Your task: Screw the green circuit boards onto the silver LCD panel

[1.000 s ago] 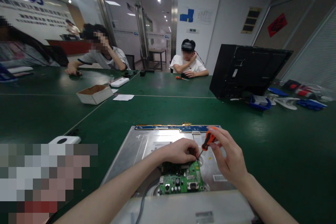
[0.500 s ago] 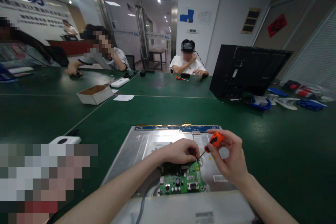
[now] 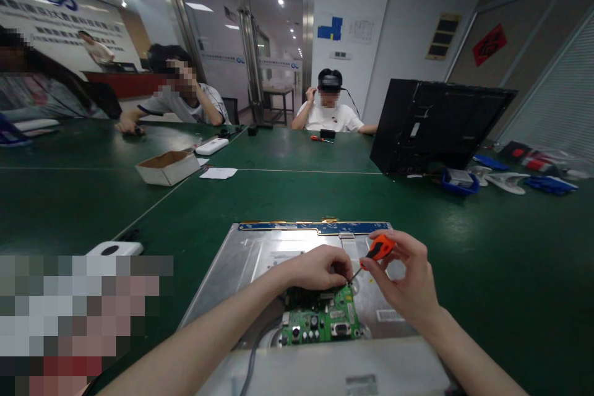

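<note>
A green circuit board [image 3: 320, 320] lies on the silver metal back of a flat display panel [image 3: 260, 247]. My right hand [image 3: 408, 275] grips the orange and black handle of a screwdriver [image 3: 381, 249], its thumb and fingers around it. The tilted shaft points down and left to the board's upper right corner. There, my left hand [image 3: 322, 267] is closed, with thumb and fingertips pressed together close to the screwdriver's tip. Whatever those fingertips hold is too small to make out. A blue strip board [image 3: 283, 226] runs along the panel's far edge.
On the green table [image 3: 288, 195], a black monitor [image 3: 440, 127] stands at the back right, beside a blue tray [image 3: 460, 182] and gloves. An open white box [image 3: 167, 168] and paper [image 3: 218, 173] lie left of centre. Several people sit around the table. A grey cable [image 3: 254, 356] runs from the panel.
The screwdriver handle has tipped to the right and turned in my right hand, whose fingers have shifted around it. My left hand stays put. The person opposite has changed arm position.
</note>
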The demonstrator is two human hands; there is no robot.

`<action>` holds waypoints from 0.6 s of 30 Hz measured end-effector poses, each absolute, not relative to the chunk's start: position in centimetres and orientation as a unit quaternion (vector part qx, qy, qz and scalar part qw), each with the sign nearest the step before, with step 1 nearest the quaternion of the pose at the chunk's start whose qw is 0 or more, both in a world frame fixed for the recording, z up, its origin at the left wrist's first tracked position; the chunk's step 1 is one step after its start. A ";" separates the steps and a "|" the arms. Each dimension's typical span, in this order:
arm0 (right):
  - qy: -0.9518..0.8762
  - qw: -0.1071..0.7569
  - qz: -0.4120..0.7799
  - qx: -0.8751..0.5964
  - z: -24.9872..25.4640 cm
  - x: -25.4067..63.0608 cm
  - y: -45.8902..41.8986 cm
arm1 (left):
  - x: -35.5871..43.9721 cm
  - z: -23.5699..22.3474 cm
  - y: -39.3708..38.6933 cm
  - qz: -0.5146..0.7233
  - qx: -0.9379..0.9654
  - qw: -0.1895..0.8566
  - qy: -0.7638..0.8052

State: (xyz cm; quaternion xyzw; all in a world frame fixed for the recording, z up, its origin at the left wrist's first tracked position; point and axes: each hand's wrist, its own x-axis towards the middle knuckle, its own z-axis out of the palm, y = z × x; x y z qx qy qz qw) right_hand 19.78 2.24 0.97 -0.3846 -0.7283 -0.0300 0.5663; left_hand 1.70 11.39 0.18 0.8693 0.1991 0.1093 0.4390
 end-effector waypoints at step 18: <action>-0.722 0.577 -0.028 -0.380 1.2 19.6 2.1 | 1.6 0.3 11.3 0.110 0.868 0.438 0.207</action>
